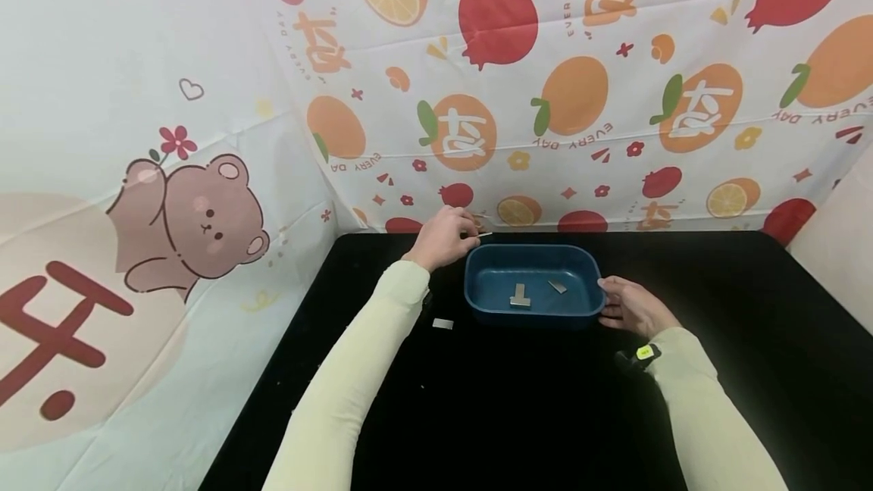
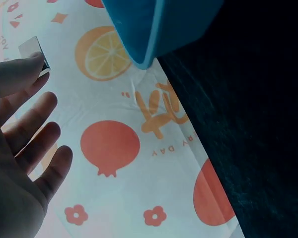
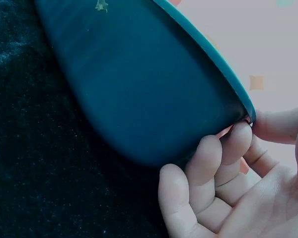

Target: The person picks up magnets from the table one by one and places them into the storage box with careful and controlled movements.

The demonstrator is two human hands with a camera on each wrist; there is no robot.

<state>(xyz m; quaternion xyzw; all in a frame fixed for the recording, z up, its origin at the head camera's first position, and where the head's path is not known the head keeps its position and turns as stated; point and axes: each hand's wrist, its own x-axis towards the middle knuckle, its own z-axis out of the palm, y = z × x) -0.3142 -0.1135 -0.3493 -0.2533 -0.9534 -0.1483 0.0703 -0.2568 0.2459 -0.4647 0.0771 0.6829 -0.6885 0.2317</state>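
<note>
My left hand is at the far left corner of a blue plastic basin. Between thumb and forefinger it pinches a small flat silver piece, thin and rectangular; the other fingers are spread apart in the left wrist view. My right hand grips the basin's right end, thumb at the rim and fingers against the outer wall. Inside the basin lie silver metal pieces, overlapping in a T shape, and a separate silver piece to their right.
Another flat silver piece lies on the black cloth-covered table, left of the basin's near corner. A fruit-print curtain hangs right behind the table's back edge. A bear-print sheet borders the left side.
</note>
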